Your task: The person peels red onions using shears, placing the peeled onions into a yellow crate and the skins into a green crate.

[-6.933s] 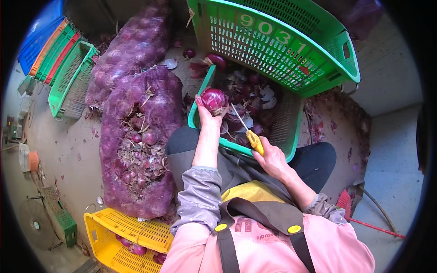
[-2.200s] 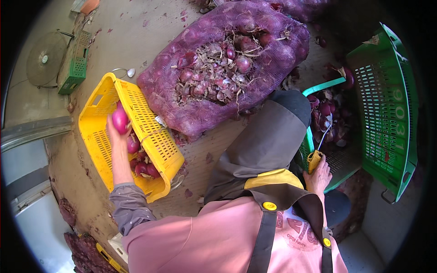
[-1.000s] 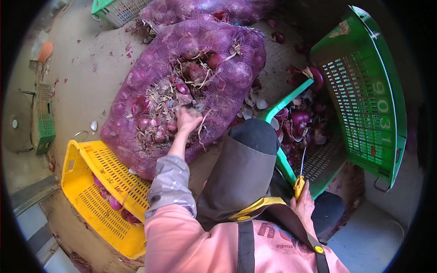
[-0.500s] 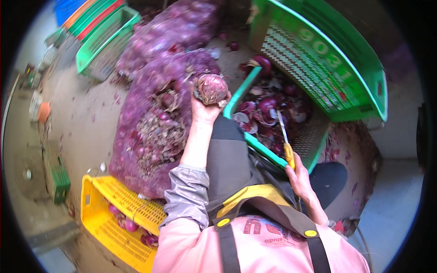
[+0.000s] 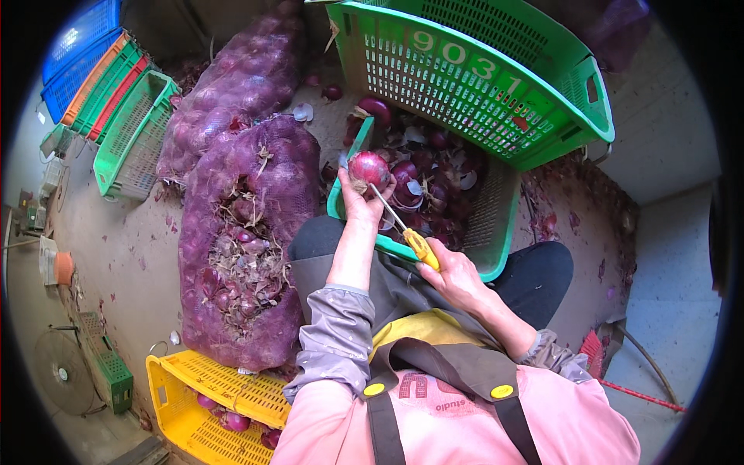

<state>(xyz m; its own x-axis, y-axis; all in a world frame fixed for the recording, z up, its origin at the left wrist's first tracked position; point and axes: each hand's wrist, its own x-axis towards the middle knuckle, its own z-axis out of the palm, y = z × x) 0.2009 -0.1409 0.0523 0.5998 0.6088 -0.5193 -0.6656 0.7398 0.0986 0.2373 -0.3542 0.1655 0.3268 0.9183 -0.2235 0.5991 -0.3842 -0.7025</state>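
Note:
My left hand (image 5: 362, 203) is closed round a red onion (image 5: 369, 170), held up over the near left rim of a green crate (image 5: 496, 260). In my right hand (image 5: 457, 273) is a knife (image 5: 422, 248) with a yellow handle and a thin blade. The blade's tip reaches the lower right side of the onion, by its dry root end. Inside the crate lie several red onions (image 5: 404, 172) among loose, papery skins. To the left stands an open purple mesh sack (image 5: 302, 182), filled with onions and dry peelings.
A second, larger green crate (image 5: 465, 85) rises beyond the first. Behind the open sack leans another full mesh sack (image 5: 256, 62). A yellow crate (image 5: 174, 380) with onions sits at lower left. Stacked coloured crates (image 5: 85, 77) and a fan (image 5: 63, 373) stand farther left.
The onion has turned in my left hand, from its dry brownish side to a shiny red one. My right hand has brought the knife up and left to the onion.

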